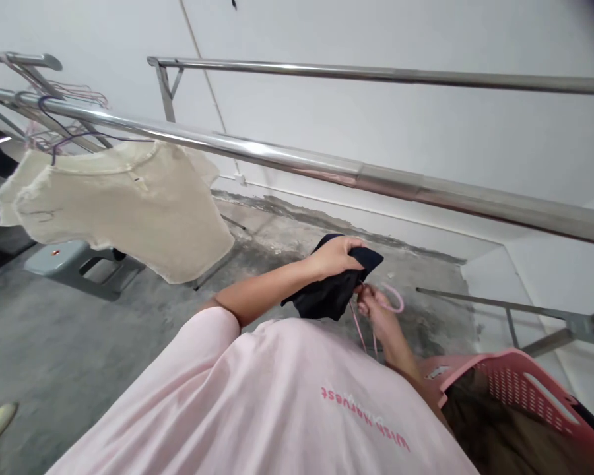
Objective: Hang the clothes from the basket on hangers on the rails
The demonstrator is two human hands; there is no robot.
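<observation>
My left hand (337, 258) is closed on a black piece of clothing (321, 295), thumb and fingers gripping its upper edge in front of my chest. Just below and to the right, my right hand (375, 309) pinches a thin pink clothes hanger (400, 301) close to the garment's edge. The hanger's hook curls out to the right of my fingers, and its thin arms run down toward my shirt. Part of the hanger is hidden by the hand and the cloth. The kind of garment cannot be made out, as it is bunched up.
A metal rail (287, 156) crosses ahead of me, with a second rail (297, 68) behind it. A cream top (129, 204) hangs at left on a purple hanger (69, 136). Below stands a grey stool (62, 256). A pink basket (505, 359) with dark brown cloth sits at lower right.
</observation>
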